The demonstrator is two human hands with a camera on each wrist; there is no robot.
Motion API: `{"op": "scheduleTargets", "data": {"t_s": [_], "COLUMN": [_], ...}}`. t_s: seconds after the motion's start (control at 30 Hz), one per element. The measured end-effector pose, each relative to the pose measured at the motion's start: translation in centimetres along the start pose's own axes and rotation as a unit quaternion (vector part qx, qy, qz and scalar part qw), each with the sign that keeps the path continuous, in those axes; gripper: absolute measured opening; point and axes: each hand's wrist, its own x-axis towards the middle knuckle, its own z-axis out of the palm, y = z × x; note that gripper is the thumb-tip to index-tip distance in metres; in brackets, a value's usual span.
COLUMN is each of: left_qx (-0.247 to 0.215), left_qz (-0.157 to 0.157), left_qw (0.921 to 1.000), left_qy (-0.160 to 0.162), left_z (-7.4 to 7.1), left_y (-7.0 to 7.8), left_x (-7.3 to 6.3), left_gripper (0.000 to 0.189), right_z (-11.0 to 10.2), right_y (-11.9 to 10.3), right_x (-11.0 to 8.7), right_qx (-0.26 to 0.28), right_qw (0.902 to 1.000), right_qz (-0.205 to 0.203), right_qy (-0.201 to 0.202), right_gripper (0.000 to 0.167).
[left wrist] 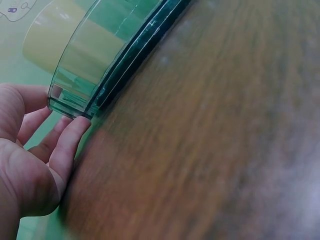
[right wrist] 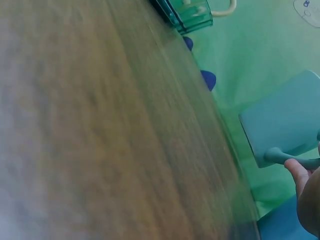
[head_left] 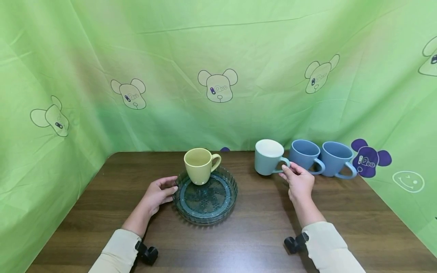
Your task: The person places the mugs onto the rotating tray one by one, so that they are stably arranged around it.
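A yellow mug [head_left: 198, 167] stands upright on a round, dark green glass tray [head_left: 205, 218] with a ribbed rim. At the tray's left side my left hand [head_left: 159, 194] holds the rim between thumb and fingers; the left wrist view shows the fingers [left wrist: 70, 137] against the glass wall. My right hand [head_left: 300, 182] pinches the handle of a pale teal mug [head_left: 266, 163] with a white inside. In the right wrist view a gap shows between that mug's base and the tabletop, so it hangs slightly raised, upright.
Two blue mugs, one nearer [head_left: 304, 153] and one farther right [head_left: 336, 159], stand close together beside the teal mug, handles turned right. Behind the brown wooden table [head_left: 252, 231] hangs a green cloth [head_left: 218, 121] printed with bear heads.
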Motion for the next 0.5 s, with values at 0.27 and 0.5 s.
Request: {"op": "scheduleTargets", "data": {"t_s": [0.27,0.5], "left_qx": [0.0,0.0], "left_qz": [0.004,-0.001], "left_qw": [1.0,1.0], "left_qy": [-0.003,-0.001], "left_z": [0.0,0.0], "left_y": [0.0,-0.2], "left_x": [-0.2,-0.2], "left_gripper": [0.046,0.046], "right_z": [0.2,0.4], "right_y": [-0.2,-0.5], "right_x": [-0.6,-1.3], "right_qx": [-0.001,-0.005], "right_qw": [0.9999,0.9996], "right_qz": [0.008,0.009], "right_qy": [-0.015,-0.026], "right_gripper": [0.035,0.034]}}
